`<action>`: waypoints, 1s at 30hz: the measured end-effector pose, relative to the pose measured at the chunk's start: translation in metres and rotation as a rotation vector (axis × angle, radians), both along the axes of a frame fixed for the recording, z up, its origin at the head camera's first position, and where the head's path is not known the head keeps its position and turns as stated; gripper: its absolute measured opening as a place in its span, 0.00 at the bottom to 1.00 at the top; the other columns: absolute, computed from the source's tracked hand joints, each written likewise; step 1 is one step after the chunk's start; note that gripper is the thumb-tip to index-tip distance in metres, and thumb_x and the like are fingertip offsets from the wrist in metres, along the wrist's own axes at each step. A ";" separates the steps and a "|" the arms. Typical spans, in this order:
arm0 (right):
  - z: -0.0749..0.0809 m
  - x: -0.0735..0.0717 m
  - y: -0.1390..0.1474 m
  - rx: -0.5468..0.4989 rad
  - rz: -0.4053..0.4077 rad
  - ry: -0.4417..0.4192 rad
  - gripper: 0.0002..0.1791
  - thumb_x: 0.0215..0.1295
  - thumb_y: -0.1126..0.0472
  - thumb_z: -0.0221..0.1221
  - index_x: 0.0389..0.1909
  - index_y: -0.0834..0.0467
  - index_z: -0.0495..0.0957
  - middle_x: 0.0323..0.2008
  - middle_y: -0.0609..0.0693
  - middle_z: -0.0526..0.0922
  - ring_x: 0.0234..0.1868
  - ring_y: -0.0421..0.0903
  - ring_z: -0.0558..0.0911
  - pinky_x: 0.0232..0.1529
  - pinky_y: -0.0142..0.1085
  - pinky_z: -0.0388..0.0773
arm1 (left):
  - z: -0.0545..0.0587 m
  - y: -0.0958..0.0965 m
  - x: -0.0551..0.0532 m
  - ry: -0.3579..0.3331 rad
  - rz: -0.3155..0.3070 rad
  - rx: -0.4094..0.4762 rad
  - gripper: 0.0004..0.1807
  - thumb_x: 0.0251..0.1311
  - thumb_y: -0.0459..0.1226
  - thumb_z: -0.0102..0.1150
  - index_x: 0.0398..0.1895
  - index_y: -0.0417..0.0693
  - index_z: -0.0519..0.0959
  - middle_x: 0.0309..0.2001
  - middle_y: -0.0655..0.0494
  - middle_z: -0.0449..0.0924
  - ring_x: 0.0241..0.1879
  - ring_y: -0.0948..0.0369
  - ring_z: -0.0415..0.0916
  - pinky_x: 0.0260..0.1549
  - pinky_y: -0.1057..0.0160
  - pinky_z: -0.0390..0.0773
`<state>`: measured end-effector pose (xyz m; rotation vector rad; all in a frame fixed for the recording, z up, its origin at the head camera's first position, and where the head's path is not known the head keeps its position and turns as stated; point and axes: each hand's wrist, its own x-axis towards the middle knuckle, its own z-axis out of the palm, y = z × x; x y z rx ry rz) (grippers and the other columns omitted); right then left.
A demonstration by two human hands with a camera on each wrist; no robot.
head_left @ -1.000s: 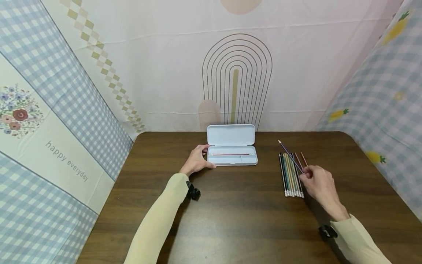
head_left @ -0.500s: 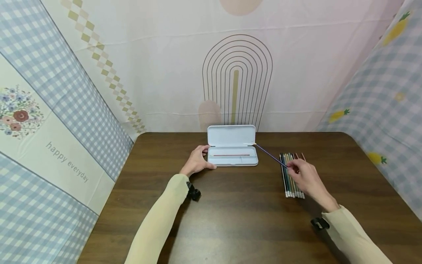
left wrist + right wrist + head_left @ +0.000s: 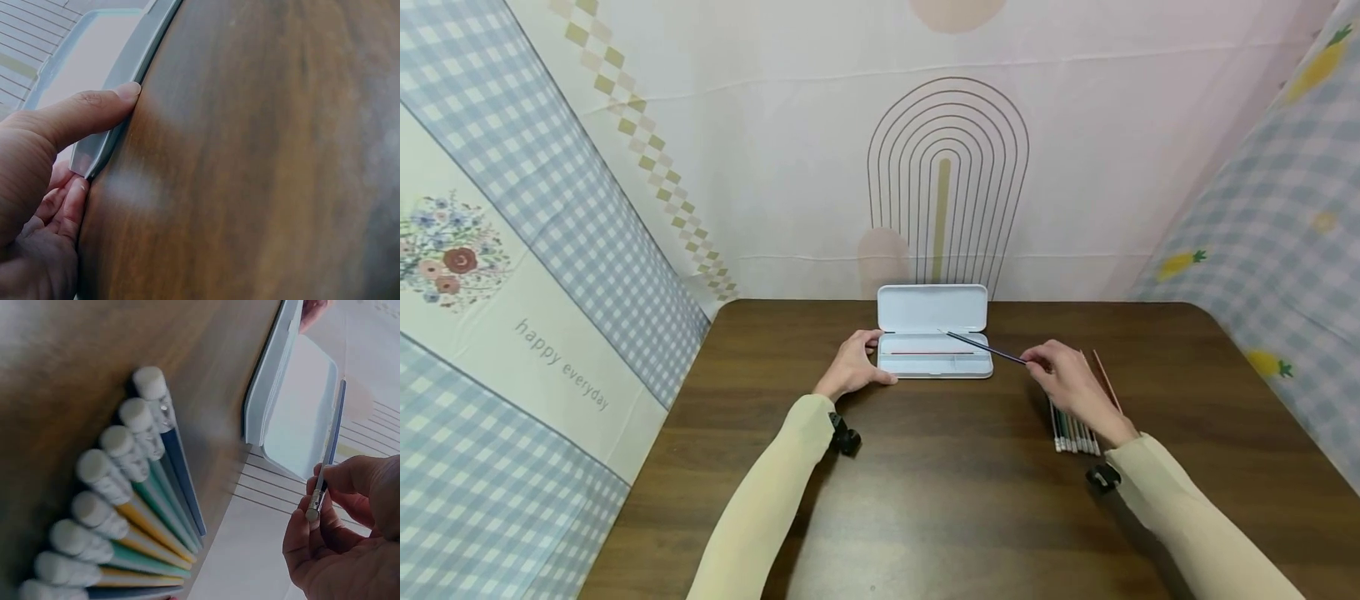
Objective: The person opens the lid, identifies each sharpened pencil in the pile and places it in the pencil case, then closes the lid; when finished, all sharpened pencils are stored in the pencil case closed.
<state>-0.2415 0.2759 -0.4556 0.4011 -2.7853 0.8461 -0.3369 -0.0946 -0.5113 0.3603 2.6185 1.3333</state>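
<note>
An open white pencil case (image 3: 934,308) stands at the back of the table, lid raised. My left hand (image 3: 853,367) grips its left end; in the left wrist view the thumb (image 3: 94,112) lies along the front edge, the other fingers at the corner. A thin red pencil (image 3: 917,353) lies inside the case. My right hand (image 3: 1066,377) pinches a dark blue-purple pencil (image 3: 988,347) near its eraser end, and the tip reaches over the case. Below this hand lies a row of pencils (image 3: 1071,433), partly hidden by it; their white erasers (image 3: 94,465) show in the right wrist view.
A reddish pencil (image 3: 1105,379) lies at the right of the row, slightly apart. The brown wooden table (image 3: 925,500) ends at a white patterned cloth (image 3: 775,192) behind the case. Checked cloth (image 3: 1262,242) hangs on the right side.
My right hand has carried the pencil leftward from the row, so its tip now overlaps the case. The left hand stays at the case's left end.
</note>
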 end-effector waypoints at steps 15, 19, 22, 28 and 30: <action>-0.009 -0.045 -0.028 0.032 0.122 -0.018 0.09 0.76 0.72 0.61 0.49 0.71 0.88 0.45 0.67 0.87 0.46 0.62 0.84 0.53 0.60 0.83 | -0.001 0.000 -0.002 0.004 0.004 0.001 0.52 0.48 0.37 0.88 0.79 0.44 0.71 0.72 0.44 0.75 0.71 0.45 0.75 0.75 0.48 0.77; -0.010 -0.056 -0.035 0.045 0.157 -0.033 0.10 0.76 0.73 0.61 0.49 0.72 0.88 0.45 0.67 0.88 0.46 0.61 0.84 0.53 0.59 0.84 | 0.000 0.000 -0.002 0.007 0.007 0.000 0.52 0.48 0.37 0.88 0.79 0.44 0.71 0.72 0.44 0.75 0.70 0.46 0.75 0.75 0.49 0.77; -0.015 -0.064 -0.040 0.054 0.175 -0.043 0.09 0.75 0.73 0.61 0.48 0.72 0.88 0.45 0.66 0.88 0.45 0.59 0.84 0.51 0.56 0.84 | 0.000 0.000 -0.003 0.007 0.005 -0.003 0.53 0.48 0.37 0.88 0.79 0.44 0.71 0.72 0.44 0.75 0.70 0.46 0.75 0.75 0.49 0.77; -0.023 -0.077 -0.050 0.072 0.181 -0.064 0.10 0.76 0.73 0.60 0.48 0.71 0.89 0.49 0.68 0.89 0.51 0.63 0.86 0.57 0.60 0.86 | -0.003 0.001 -0.004 0.017 0.001 -0.003 0.52 0.47 0.36 0.88 0.79 0.43 0.71 0.72 0.43 0.75 0.70 0.45 0.76 0.74 0.49 0.77; -0.024 -0.081 -0.052 0.081 0.180 -0.078 0.10 0.76 0.73 0.60 0.48 0.71 0.89 0.49 0.68 0.89 0.51 0.62 0.86 0.58 0.60 0.86 | -0.003 0.001 -0.004 0.017 0.003 -0.007 0.52 0.48 0.36 0.88 0.79 0.43 0.71 0.72 0.43 0.75 0.70 0.45 0.76 0.74 0.49 0.77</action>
